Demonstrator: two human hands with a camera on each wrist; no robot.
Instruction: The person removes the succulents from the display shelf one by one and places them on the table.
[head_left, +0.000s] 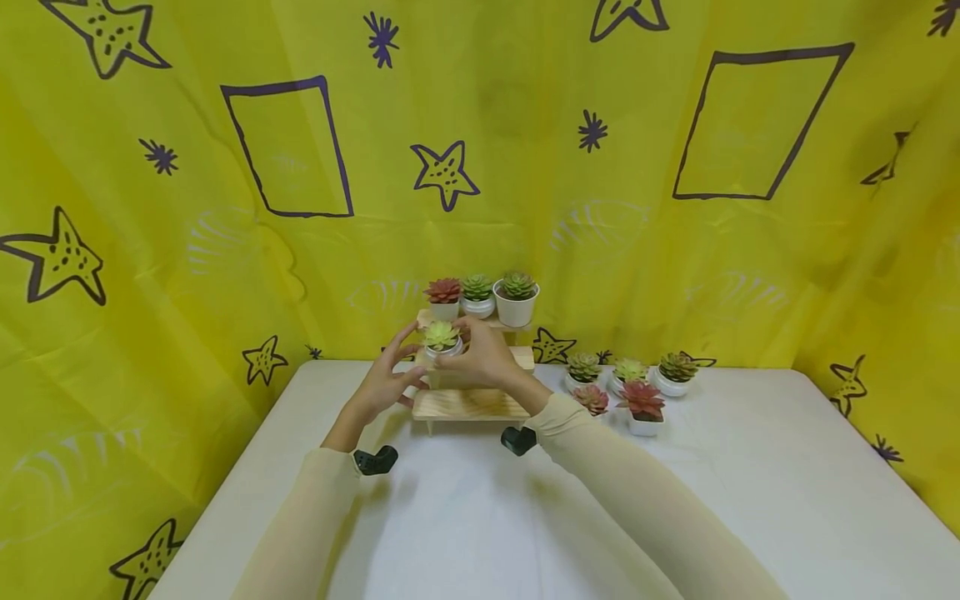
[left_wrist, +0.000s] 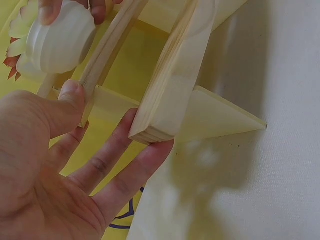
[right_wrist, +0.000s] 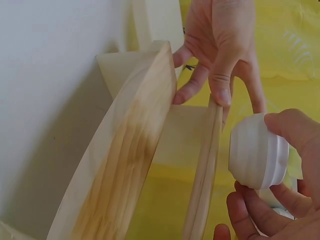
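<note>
My right hand (head_left: 483,358) pinches the white ribbed pot of a small light-green artificial succulent (head_left: 441,336) between thumb and fingers. In the right wrist view the pot (right_wrist: 256,152) is just above the middle step of a wooden tiered stand (head_left: 471,406); whether it touches the step cannot be told. My left hand (head_left: 381,387) holds the stand's left end. Its thumb (left_wrist: 71,97) presses the middle step, while other fingertips touch the end of the lowest step. Three potted succulents, one red (head_left: 443,292) and two green (head_left: 477,288), stand on the top step.
Right of the stand, several potted succulents cluster on the white table (head_left: 735,467), among them a red one (head_left: 642,402) and a dark-green one (head_left: 677,369). A yellow patterned curtain (head_left: 510,242) hangs behind the table and at both sides.
</note>
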